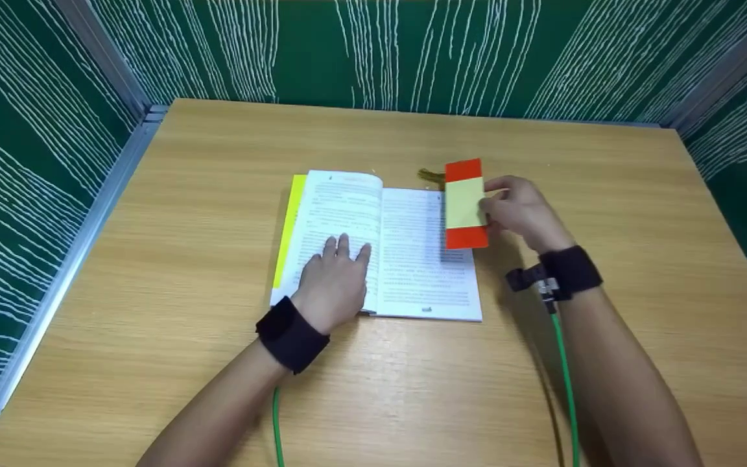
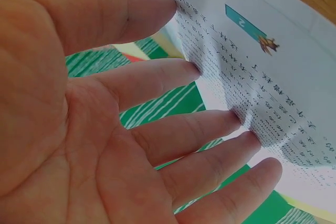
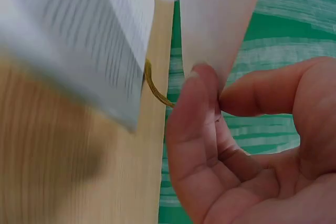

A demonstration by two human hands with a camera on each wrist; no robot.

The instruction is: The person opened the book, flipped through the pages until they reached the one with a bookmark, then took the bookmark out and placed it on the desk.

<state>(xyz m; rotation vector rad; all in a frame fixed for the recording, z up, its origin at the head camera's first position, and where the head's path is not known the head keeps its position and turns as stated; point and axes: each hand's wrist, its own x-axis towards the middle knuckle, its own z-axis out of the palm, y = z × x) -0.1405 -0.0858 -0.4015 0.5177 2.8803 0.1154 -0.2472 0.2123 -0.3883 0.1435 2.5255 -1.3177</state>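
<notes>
An open book [image 1: 412, 259] with a yellow cover edge lies on the table. Fingertips of my left hand [image 1: 334, 279] press on its left page, the fingers spread and nearly straight; the left wrist view shows them touching the printed page [image 2: 252, 77]. Above the right page's outer edge, my right hand [image 1: 519, 211] pinches a red and pale yellow bookmark [image 1: 464, 204] by its right side. A brown-gold tassel [image 1: 432, 176] trails from it to the left. In the right wrist view, thumb and fingers meet on the lower end of the bookmark [image 3: 212, 24], whose pale face shows.
The book rests on a wooden table [image 1: 185, 259]. Green panels [image 1: 321, 52] with white streaks stand behind and at both sides, joined by metal posts. A green cable [image 1: 565, 383] runs from the right wrist band, and another [image 1: 277, 421] hangs by the left forearm.
</notes>
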